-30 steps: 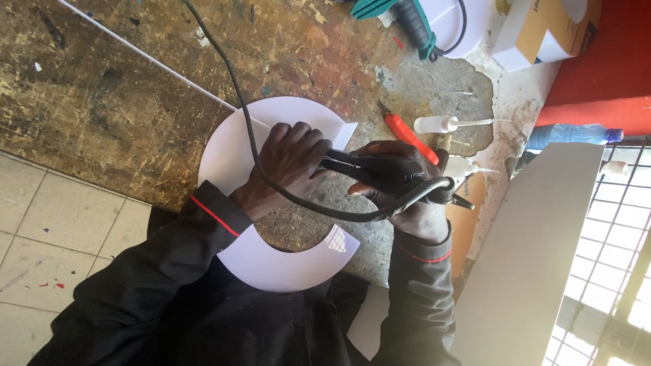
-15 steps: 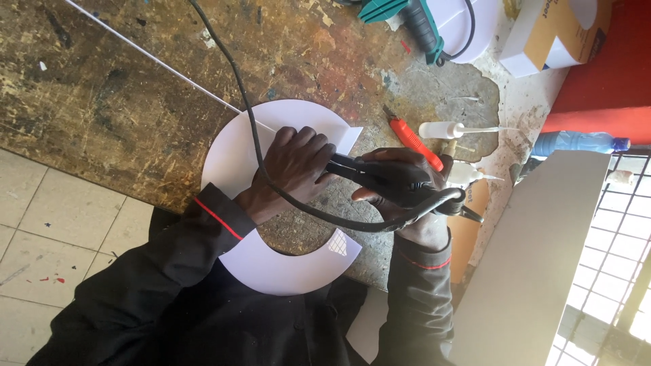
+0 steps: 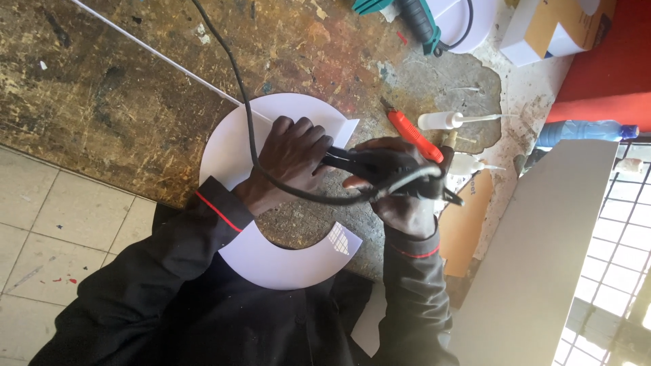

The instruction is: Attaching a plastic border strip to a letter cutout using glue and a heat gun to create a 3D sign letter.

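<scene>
Both hands at grip on a black corded hand tool (image 3: 380, 166) over the white C-shaped flat sheet (image 3: 234, 146).
Right hand (image 3: 400, 186) is clamped round the tool's body; left hand (image 3: 291, 159) presses the sheet down and closes on the tool's front end. Sheet lies at the worn wooden table (image 3: 122, 81) edge, part overhanging. Black cable (image 3: 241, 95) crosses the sheet and loops under the wrists: it could snag and drag the tool off line; the overhang might flex.

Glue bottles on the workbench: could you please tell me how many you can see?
2: one glue bottle lies beside the red cutter; another sits just past the right hand, partly hidden by it. More may be hidden.
</scene>
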